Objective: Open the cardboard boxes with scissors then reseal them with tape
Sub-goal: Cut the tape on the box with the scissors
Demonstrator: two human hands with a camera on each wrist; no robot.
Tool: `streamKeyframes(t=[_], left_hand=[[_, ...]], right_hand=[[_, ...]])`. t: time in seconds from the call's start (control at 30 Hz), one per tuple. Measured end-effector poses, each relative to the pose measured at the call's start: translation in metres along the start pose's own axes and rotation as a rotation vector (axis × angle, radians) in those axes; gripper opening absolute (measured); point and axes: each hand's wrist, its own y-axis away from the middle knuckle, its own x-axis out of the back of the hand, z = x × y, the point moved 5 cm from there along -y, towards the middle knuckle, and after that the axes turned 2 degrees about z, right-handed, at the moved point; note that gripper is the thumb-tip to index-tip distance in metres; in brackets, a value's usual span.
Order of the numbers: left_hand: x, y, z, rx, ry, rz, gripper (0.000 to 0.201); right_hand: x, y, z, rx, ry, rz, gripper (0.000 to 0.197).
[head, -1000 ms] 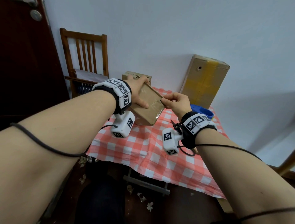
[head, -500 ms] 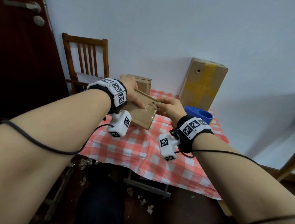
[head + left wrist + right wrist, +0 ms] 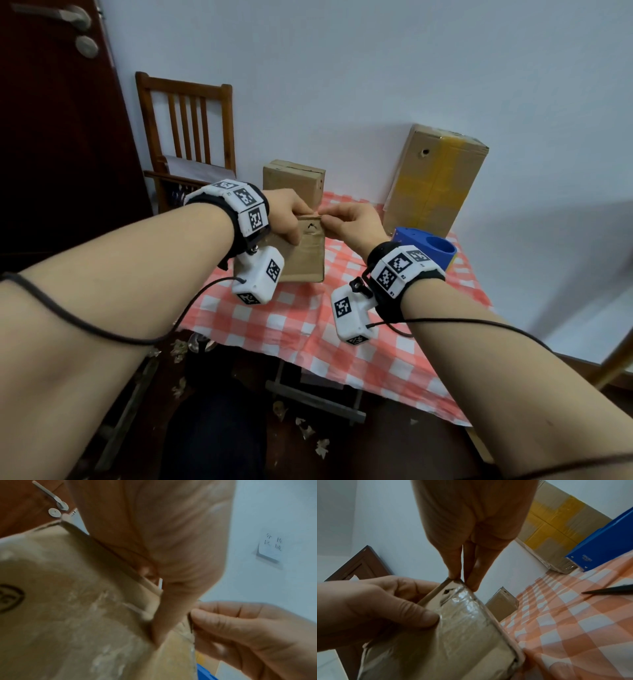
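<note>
the box [image 3: 306,251] stood on its narrow end on the checked cloth [image 3: 308,318], near the table's far left part, its long axis running up and down and its broad taped face turned toward the camera. the left hand [image 3: 286,219] gripped its upper left side, thumb curled onto the taped face and fingers wrapped behind. the right hand [image 3: 349,222] pinched at the top right corner with thumb and fingers closed together; whether they held a tape end or the cardboard edge itself could not be made out.

in the right wrist view the box [image 3: 453,628] showed wrinkled clear tape across its face and a small dark tear near the top corner, where the right fingertips [image 3: 455,573] met the edge. the left hand [image 3: 385,608] pressed its thumb on the tape. a dark pointed blade [image 3: 607,590] lay on the cloth, cut off at the frame's right edge; the rest of it was out of view.

the left wrist view was blurred; the box [image 3: 68,615] filled its lower left, with a printed mark cut off at the edge.

behind stood a small box [image 3: 294,180], a tall box [image 3: 435,185] against the wall, and a blue holder [image 3: 428,248], partly hidden by the right wrist.
</note>
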Motion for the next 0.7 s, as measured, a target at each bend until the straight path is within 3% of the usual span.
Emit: streamKeyframes(t=[0.23, 0.7], left_hand=[[-0.011, -0.001, -0.013, -0.005, 0.083, 0.066, 0.052], [-0.01, -0.003, -0.015, 0.017, 0.109, 0.075, 0.044]], right_hand=[[-0.011, -0.003, 0.002, 0.054, 0.088, 0.005, 0.014], [-0.008, 0.001, 0.001, 0.078, 0.07, 0.013, 0.016]])
